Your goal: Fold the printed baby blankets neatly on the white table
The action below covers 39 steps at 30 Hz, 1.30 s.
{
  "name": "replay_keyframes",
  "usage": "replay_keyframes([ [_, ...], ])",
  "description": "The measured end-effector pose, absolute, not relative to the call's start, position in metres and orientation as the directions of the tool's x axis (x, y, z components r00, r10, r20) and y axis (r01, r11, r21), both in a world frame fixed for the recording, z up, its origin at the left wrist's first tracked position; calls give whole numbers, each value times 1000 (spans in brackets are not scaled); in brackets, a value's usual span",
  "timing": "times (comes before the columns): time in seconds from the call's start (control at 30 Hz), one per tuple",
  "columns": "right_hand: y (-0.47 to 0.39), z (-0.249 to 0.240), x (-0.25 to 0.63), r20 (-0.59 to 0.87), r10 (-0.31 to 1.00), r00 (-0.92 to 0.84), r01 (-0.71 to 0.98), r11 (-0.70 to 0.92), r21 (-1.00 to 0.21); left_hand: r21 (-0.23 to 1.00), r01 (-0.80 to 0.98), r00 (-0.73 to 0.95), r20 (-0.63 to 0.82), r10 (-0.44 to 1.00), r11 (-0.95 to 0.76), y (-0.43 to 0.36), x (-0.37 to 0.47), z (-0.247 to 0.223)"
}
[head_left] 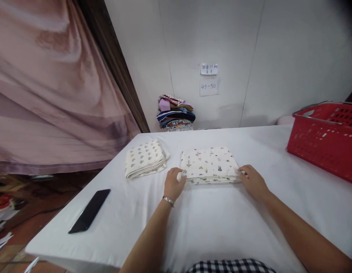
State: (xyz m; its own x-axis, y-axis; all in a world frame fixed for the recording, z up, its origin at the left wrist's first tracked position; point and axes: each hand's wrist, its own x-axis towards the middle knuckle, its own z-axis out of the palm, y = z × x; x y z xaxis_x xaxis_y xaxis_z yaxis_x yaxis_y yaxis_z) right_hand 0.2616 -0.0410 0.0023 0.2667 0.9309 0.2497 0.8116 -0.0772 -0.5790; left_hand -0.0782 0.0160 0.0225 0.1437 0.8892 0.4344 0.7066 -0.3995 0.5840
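A folded white cloth with small coloured prints (pixel 210 162) lies flat on the white-covered table (pixel 216 220), in front of me. At its left front corner, my left hand (pixel 175 183) has thumb and fingers closed on the edge. My right hand (pixel 251 180) pinches the right front corner in the same way. Several layers show along the near edge. To the left rests a second folded cloth, white with grey-green prints (pixel 146 157), touched by neither hand.
A black flat phone-like object (pixel 90 211) lies at the table's left. A red basket (pixel 326 142) with a metal handle stands at the right. Behind the table is a pile of folded fabrics (pixel 176 113) against the wall. A pink curtain (pixel 56 83) hangs at the left.
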Motion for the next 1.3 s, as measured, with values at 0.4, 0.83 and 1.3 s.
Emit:
replay_keyframes([
  [0.4,-45,2,270,238,946,221,858,-73,-509,561,662,327,381,865,-497,20,-80,12],
  [0.83,28,31,218,103,973,-207,947,225,-227,236,775,559,178,810,-587,49,-28,10],
  [1.3,44,10,258,140,974,180,850,-82,-521,580,770,172,210,962,-265,73,-42,19],
])
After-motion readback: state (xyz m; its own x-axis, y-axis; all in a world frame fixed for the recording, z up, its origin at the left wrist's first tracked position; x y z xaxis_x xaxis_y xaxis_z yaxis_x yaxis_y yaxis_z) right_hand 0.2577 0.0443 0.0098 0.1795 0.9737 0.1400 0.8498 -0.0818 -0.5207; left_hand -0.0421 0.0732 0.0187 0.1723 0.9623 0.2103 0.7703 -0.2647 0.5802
